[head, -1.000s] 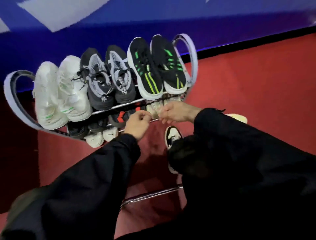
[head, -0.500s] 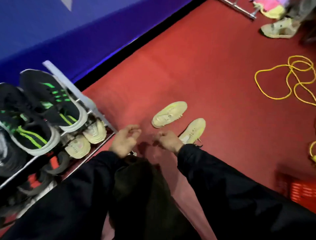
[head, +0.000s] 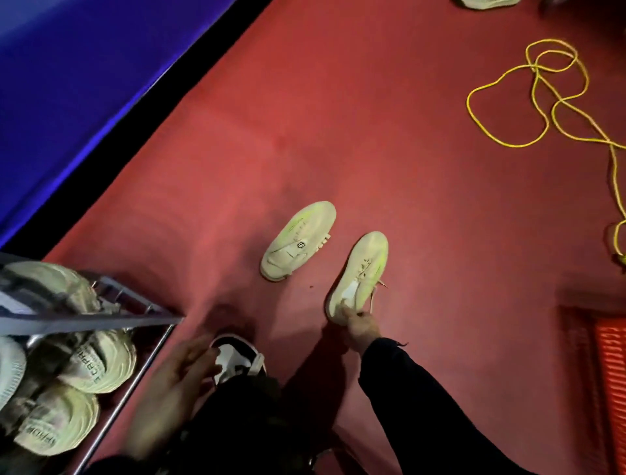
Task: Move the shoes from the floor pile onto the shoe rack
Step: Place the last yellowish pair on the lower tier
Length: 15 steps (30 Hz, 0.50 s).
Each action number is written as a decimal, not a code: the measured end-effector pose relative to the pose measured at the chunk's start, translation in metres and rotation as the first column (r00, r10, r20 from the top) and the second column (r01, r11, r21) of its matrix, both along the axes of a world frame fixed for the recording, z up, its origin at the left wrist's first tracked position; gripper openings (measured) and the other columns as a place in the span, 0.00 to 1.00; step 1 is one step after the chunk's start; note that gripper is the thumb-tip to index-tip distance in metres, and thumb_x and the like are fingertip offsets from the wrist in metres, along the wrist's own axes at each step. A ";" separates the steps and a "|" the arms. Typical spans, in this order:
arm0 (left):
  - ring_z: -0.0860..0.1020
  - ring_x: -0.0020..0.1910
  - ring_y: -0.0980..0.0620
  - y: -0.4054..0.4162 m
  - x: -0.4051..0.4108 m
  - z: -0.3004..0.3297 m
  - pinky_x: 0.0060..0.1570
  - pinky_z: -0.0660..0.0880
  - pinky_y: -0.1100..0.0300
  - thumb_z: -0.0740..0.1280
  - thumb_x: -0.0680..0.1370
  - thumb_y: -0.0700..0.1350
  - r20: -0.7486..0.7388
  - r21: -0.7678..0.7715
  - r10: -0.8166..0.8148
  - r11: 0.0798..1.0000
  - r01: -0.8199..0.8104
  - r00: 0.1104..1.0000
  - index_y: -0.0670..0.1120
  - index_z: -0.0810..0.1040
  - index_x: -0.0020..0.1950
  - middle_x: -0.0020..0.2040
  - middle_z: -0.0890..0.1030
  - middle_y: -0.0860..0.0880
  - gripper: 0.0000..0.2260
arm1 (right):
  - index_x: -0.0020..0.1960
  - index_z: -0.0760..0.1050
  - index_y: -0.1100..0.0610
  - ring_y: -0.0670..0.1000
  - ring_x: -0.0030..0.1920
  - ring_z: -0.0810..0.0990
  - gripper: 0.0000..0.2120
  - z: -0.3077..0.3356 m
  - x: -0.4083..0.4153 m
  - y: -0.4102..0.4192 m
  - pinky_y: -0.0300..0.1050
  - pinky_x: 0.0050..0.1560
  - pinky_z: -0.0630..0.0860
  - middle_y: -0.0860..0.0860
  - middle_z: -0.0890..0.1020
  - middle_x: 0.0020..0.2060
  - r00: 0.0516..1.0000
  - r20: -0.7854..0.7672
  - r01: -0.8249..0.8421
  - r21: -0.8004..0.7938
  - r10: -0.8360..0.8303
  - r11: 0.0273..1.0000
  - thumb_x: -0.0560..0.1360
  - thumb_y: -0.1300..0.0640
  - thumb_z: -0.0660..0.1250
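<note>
Two pale cream shoes with lime streaks lie on the red floor. The left cream shoe (head: 298, 240) lies alone, untouched. My right hand (head: 359, 327) is closed on the heel of the right cream shoe (head: 359, 274). My left hand (head: 169, 390) is blurred, fingers spread, holding nothing, beside my own black-and-white shoe (head: 237, 356). The metal shoe rack (head: 101, 318) stands at the lower left, with several pale shoes (head: 98, 364) on its lower shelf.
A yellow cord (head: 548, 101) loops over the floor at the upper right. An orange crate (head: 611, 383) sits at the right edge. Another pale shoe (head: 487, 2) shows at the top edge. A blue wall (head: 84, 84) runs along the left.
My view has swung right from the rack to the floor. My right hand has reached out and closed on the heel of the right cream shoe. My left hand has dropped lower.
</note>
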<state>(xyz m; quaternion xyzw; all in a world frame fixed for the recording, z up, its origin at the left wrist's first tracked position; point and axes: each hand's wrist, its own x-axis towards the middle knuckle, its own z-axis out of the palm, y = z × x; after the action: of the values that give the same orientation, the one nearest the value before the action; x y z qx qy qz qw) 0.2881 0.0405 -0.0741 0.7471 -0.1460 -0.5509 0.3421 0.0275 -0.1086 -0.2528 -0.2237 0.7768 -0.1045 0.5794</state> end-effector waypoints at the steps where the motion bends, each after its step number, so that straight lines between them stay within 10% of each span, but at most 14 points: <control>1: 0.82 0.50 0.45 0.002 0.001 -0.006 0.44 0.76 0.57 0.65 0.80 0.42 0.001 0.023 0.009 1.000 -0.009 1.000 0.48 0.77 0.61 0.54 0.83 0.44 0.10 | 0.48 0.77 0.63 0.54 0.30 0.76 0.16 -0.012 0.000 0.001 0.41 0.26 0.71 0.56 0.79 0.34 0.999 0.015 0.051 0.002 -0.051 0.999 0.77 0.49 0.71; 10: 0.84 0.50 0.44 0.000 0.005 -0.028 0.55 0.80 0.45 0.74 0.70 0.51 0.061 0.074 -0.065 0.995 0.060 0.996 0.48 0.81 0.58 0.51 0.85 0.44 0.18 | 0.48 0.72 0.59 0.57 0.35 0.80 0.08 -0.030 -0.002 0.024 0.54 0.37 0.79 0.62 0.82 0.39 0.997 -0.045 0.052 -0.120 -0.057 0.991 0.72 0.63 0.70; 15: 0.82 0.48 0.65 -0.029 -0.019 -0.024 0.55 0.77 0.65 0.69 0.78 0.48 0.059 0.081 -0.184 0.981 0.179 0.981 0.54 0.79 0.59 0.56 0.83 0.52 0.10 | 0.40 0.70 0.58 0.54 0.38 0.73 0.06 0.038 0.013 0.054 0.52 0.41 0.71 0.52 0.76 0.36 0.997 0.075 0.056 -0.417 -0.027 0.907 0.73 0.62 0.67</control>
<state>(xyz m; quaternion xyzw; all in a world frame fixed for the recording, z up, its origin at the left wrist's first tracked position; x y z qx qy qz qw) 0.2692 0.0117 -0.0982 0.7610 -0.2040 -0.5596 0.2570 0.0410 -0.0546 -0.2148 -0.3224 0.7209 -0.2883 0.5416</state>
